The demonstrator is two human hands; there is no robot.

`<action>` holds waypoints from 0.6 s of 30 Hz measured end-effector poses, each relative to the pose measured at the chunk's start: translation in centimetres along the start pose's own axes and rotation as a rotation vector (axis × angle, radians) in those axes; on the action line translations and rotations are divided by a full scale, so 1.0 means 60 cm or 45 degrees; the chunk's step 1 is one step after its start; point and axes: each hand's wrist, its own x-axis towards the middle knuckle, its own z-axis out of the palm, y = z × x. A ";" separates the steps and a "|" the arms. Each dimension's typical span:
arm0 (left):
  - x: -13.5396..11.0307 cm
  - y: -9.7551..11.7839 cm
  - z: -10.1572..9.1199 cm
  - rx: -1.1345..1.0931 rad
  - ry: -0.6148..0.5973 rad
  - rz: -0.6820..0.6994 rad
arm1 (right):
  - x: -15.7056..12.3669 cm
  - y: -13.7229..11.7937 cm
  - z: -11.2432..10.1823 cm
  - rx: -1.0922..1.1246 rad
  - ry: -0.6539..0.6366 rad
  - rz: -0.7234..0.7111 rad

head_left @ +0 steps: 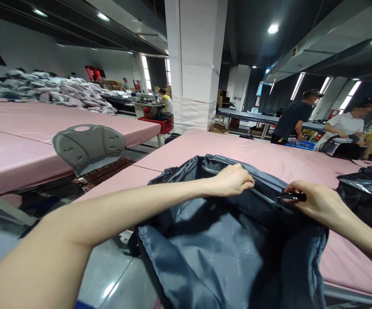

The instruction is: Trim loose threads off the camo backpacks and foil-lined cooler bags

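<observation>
A dark grey fabric bag [218, 244] lies wide open in front of me, its lining facing up. Along its far edge, my left hand [234, 180] pinches the fabric rim near a zipper line. My right hand [314, 199] is at the same edge, farther right, with its fingers closed around a small black tool with a pointed tip [291, 196]. I cannot make out the tool's exact kind. The right fingertips touch or nearly touch the rim, and what the left fingertips press on is partly hidden.
Pink-covered tables [198, 143] stand ahead and at left [21, 124]. A grey chair [89, 146] stands between them. Another black bag [366, 189] lies at right. A white pillar [195, 64] rises ahead. Several people work farther back, and packed bundles [66, 92] are heaped at left.
</observation>
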 end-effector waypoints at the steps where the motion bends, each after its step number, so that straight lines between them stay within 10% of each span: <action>1: 0.006 0.016 0.011 0.041 -0.043 -0.070 | 0.004 0.003 0.006 0.070 -0.052 0.034; 5: 0.047 0.091 0.070 -0.137 -0.301 -0.372 | 0.028 0.011 0.018 0.445 -0.217 0.102; 10: 0.106 0.107 0.130 -0.517 -0.095 -0.793 | 0.049 0.034 0.027 0.553 -0.189 0.121; 18: 0.095 0.122 0.154 -0.567 0.034 -0.726 | 0.065 0.045 0.054 0.711 -0.242 0.205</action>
